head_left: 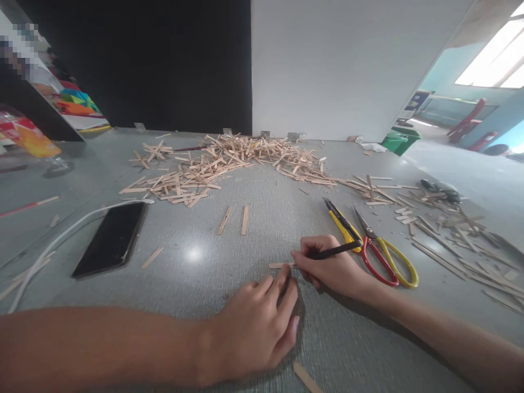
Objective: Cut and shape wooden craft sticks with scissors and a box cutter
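My right hand (pixel 327 265) is closed around a black pen (pixel 335 250), its tip end down by a small wooden craft stick (pixel 278 266) lying flat on the table. With bent fingers, my left hand (pixel 262 322) holds that stick down against the table; part of the stick is hidden under the fingertips. Just right of my right hand lie a yellow and black utility knife (pixel 344 226) and scissors (pixel 380 248) with red and yellow handles. Two more craft sticks, a left one (pixel 225 220) and a right one (pixel 244 220), lie beyond my hands.
A big heap of craft sticks (pixel 245 155) spreads along the partition (pixel 327 71). Cut strips (pixel 440 262) scatter at right. On the left are a phone (pixel 110 240), a white cable (pixel 57 240) and a bottle (pixel 30 136). A green bin (pixel 401 141) stands beyond the table.
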{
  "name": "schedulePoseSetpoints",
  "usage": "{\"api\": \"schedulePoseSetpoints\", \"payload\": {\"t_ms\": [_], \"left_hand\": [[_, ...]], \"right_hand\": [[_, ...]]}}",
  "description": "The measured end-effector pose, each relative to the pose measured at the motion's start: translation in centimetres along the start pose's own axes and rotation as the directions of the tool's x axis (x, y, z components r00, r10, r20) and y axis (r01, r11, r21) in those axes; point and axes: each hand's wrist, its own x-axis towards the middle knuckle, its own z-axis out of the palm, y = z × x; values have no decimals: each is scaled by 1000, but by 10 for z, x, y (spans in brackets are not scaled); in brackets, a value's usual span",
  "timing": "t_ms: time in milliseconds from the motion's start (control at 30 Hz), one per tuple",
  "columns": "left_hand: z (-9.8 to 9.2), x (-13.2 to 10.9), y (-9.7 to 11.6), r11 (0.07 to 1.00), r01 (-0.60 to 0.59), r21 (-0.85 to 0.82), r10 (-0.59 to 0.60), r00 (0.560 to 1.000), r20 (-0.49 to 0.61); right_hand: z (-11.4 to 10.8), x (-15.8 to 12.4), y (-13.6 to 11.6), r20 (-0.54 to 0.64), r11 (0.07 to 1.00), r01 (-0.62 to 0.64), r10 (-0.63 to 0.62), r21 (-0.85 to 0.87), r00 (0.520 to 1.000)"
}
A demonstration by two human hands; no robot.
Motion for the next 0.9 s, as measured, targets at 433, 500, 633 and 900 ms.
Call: {"api": "schedulePoseSetpoints", "payload": {"t_ms": [433, 500, 633, 900], "left_hand": [[0, -2, 1, 1000, -2, -2, 2, 1000, 18], [0, -2, 1, 1000, 0, 1, 0, 1000, 7], [-1, -1, 1, 1000, -2, 0, 2, 1000, -2], [-1, 0, 0, 1000, -3, -6, 3, 1000, 6]], "right_hand": [[-3, -1, 2, 11, 993, -93, 93, 67, 996], [-3, -1, 4, 13, 993, -95, 94, 71, 995], [-3, 0, 4, 16, 992, -99, 98, 74, 995], [-3, -1, -2, 24, 992, -99, 98, 75, 995]]}}
